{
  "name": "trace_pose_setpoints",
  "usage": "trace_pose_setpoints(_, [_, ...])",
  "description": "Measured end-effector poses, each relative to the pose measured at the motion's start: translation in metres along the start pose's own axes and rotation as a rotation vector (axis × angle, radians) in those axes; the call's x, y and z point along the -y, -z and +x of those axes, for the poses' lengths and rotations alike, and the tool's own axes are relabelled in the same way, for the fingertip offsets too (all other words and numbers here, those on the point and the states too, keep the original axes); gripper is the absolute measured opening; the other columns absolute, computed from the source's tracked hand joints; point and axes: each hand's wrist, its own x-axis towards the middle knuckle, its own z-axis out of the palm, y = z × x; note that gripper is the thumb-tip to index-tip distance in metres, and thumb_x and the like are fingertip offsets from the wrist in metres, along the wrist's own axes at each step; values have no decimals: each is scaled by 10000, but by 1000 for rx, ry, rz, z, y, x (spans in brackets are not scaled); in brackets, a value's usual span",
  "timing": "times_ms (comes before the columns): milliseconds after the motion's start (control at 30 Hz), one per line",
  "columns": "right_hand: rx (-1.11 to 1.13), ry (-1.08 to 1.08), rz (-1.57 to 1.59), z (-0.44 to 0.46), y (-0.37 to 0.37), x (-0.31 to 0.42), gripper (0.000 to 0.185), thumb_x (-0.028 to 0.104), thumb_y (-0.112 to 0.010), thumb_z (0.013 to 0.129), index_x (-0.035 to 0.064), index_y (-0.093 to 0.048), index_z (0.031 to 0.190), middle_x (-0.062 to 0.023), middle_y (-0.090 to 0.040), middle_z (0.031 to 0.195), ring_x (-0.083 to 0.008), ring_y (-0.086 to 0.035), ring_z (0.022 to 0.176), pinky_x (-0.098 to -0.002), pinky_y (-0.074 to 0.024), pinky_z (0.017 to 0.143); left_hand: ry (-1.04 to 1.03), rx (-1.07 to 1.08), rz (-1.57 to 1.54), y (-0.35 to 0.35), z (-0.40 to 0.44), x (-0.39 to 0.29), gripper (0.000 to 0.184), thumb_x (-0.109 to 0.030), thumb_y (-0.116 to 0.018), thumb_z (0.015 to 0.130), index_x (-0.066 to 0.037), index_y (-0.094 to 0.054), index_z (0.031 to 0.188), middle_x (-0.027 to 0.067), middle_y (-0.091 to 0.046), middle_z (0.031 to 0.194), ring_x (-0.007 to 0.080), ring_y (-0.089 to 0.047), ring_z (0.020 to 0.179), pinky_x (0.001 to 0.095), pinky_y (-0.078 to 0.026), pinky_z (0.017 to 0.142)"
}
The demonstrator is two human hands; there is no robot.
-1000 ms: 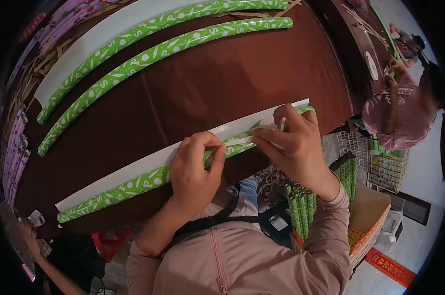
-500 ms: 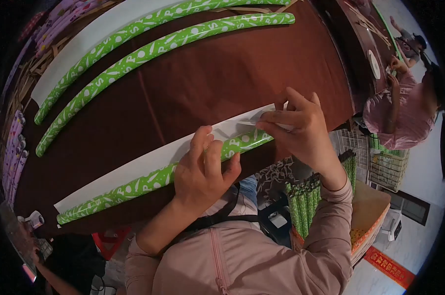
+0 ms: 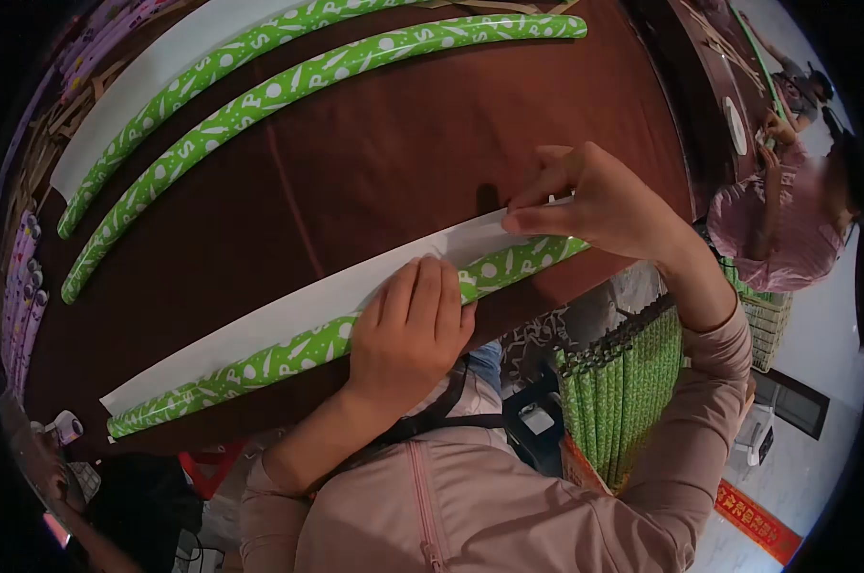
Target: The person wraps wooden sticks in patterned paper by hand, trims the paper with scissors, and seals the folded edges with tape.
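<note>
A green roll (image 3: 303,351) with white print lies along the table's near edge, and a white paper flap (image 3: 288,298) spreads out on its far side. Over the middle of this roll is my left hand (image 3: 411,334), fingers together on the flap and roll, thumb on the near side. My right hand (image 3: 585,205) is pinched at the flap's far edge, farther right; whatever is between the fingertips is too small to make out. Across the table lie a second green roll (image 3: 327,72) and a third (image 3: 198,84) with white paper beside it.
Purple rolls (image 3: 26,306) and brown strips (image 3: 64,119) lie at the left. Below the table's right side, many green rolls (image 3: 623,392) stand bundled near a red banner (image 3: 757,523). A person in pink (image 3: 757,215) works at the right; another person's arm (image 3: 97,540) shows lower left.
My left hand has flattened from raised, bent fingers onto the roll and flap. My right hand first moved off the roll with a thin white strip, then shifted up to the flap's far edge.
</note>
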Motion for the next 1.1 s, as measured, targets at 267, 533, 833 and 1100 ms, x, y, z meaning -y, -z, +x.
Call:
trace_pose_setpoints(267, [63, -38, 32, 12, -1, -3, 173, 158, -764, 813, 19, -772, 917, -69, -650, 804, -144, -583, 734, -306, -453, 646, 14, 5, -6, -1, -1, 1, 427, -235, -733, 773, 48, -637, 1079, 156, -643, 1073, 282, -630, 991, 350, -536, 820])
trace_pose_setpoints(533, [65, -75, 82, 12, -4, 5, 157, 122, -751, 816, 23, -772, 936, -48, -638, 790, -124, -566, 730, -287, -437, 642, -17, 1, 31, -4, -3, 3, 403, -252, -704, 805, 41, -637, 1072, 149, -650, 1069, 273, -635, 993, 336, -533, 813])
trace_pose_setpoints(833, [39, -90, -47, 11, -7, 12, 165, 150, -737, 810, 30, -773, 917, -130, -682, 808, -209, -634, 752, -351, -491, 673, 5, -10, 0, -4, -1, 0, 384, -218, -725, 792, 43, -627, 1056, 158, -643, 1048, 281, -638, 983, 340, -545, 804])
trace_pose_setpoints(1100, [-14, -140, -109, 9, -11, 11, 186, 165, -719, 794, 25, -769, 906, -151, -669, 814, -248, -647, 736, -367, -499, 676, 7, 9, 4, -3, -2, 1, 380, -217, -728, 795, 43, -627, 1052, 167, -642, 1055, 286, -639, 976, 342, -551, 807])
